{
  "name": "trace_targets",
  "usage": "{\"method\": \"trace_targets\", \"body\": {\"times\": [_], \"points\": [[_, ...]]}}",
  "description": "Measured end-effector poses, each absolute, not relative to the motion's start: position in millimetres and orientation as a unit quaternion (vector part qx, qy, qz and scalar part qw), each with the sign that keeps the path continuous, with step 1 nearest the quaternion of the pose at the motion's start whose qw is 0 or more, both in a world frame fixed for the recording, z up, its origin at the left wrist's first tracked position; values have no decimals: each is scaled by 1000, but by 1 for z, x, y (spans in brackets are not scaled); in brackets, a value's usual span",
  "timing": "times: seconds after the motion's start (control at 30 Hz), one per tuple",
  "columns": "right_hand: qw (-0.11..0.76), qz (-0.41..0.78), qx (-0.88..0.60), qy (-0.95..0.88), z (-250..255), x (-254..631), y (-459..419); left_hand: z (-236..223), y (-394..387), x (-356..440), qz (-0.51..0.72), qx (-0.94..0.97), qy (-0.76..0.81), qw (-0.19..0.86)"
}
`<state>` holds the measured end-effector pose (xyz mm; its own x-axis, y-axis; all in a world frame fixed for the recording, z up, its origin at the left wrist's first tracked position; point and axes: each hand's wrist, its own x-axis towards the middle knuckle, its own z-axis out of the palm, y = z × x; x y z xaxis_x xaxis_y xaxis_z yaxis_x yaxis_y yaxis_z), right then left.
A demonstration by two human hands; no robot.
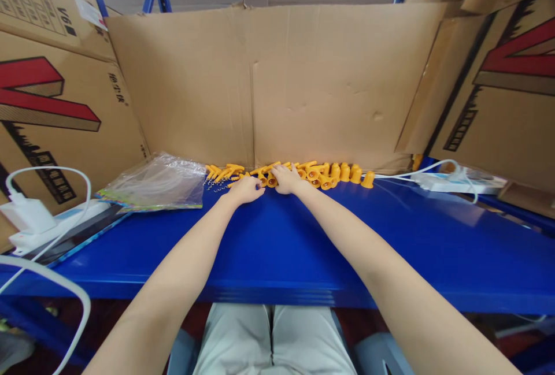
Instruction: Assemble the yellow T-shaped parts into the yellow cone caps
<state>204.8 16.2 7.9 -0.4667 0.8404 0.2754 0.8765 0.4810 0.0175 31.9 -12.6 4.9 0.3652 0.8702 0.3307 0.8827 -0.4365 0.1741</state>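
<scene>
So, where are your hands?

Both at the yellow pieces [313,175] on the blue table [277,242], handling them, I judge. My left hand [246,189] is curled, my right hand [285,179] partly spread; whether either grips anything, I can't tell. The next move calls for delicacy.

And the count?

At least four upright cups [355,174], one plastic bag [160,184]; the rest lie too crowded.
</scene>
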Motion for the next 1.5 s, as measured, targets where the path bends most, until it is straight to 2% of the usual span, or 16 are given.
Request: {"method": "trace_targets", "body": {"times": [0.1,0.27,0.4,0.5,0.63,0.73,0.87,1.0,1.17,1.37,1.5], "points": [[145,-51,-496,-854,11,212,13,7,-14,33,-170,-829,-532,26],[252,-77,-486,-833,24,252,8,7,-13,33,-168,-829,-533,18],[349,-132,-524,-766,27,309,7,6,-12,34,-161,-830,-534,17],[406,-155,-600,-671,12,358,3,5,-13,35,-164,-832,-530,10],[354,-140,-711,-591,-23,410,-3,6,-15,36,-146,-828,-541,13],[281,-43,-797,-532,-38,429,-2,8,-16,36,-125,-828,-547,16],[171,16,-817,-550,-38,432,6,7,-17,37,-126,-826,-549,9],[140,7,-820,-556,-38,432,9,7,-18,39,-126,-827,-547,5],[165,-3,-825,-540,-39,431,5,10,-18,36,-126,-803,-582,26],[301,-20,-811,-501,-31,423,-4,10,-12,9,-191,-679,-701,105],[363,-46,-792,-489,-23,416,-7,7,-7,-7,-152,-637,-754,41]]}}
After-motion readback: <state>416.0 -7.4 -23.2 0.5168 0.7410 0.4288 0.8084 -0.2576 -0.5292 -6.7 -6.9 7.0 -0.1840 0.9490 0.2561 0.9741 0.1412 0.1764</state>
